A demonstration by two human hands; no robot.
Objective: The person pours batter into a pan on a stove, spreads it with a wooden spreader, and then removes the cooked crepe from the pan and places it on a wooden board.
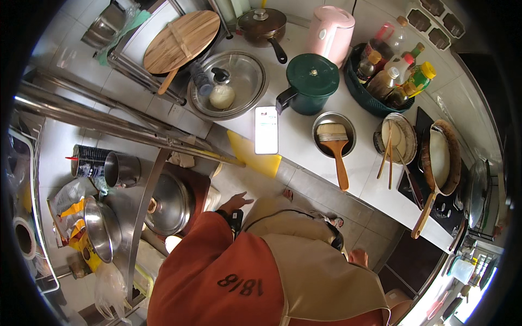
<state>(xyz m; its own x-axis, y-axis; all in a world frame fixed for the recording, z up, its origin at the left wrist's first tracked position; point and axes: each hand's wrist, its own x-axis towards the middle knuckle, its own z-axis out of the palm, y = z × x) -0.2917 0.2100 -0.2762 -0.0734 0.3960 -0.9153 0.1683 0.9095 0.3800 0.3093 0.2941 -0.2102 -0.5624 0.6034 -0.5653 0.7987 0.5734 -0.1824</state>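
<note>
My left hand (pixel 239 201) hangs beside my apron with its fingers apart and nothing in it, above the tiled floor. At my right side, my right hand (pixel 359 257) is partly hidden by the apron; its fingers look curled, and I cannot tell whether they hold anything. Before me on the white counter lies a lit phone (pixel 266 134). A wide wooden-handled brush (pixel 337 140) rests across a metal pot (pixel 354 150). Wooden chopsticks (pixel 390 151) and a dark-handled utensil (pixel 411 183) lean in a pot of pale batter (pixel 401 140). A frying pan (pixel 442 157) containing something white sits on the black stove (pixel 414 167).
A green lidded pitcher (pixel 312 85), pink kettle (pixel 332 30) and bottle basket (pixel 355 91) stand farther back. The steel sink basin (pixel 255 81) holds a round pale object (pixel 222 96). At left are a steel shelf (pixel 142 216), a steel bowl (pixel 102 230) and a lidded pan (pixel 171 203).
</note>
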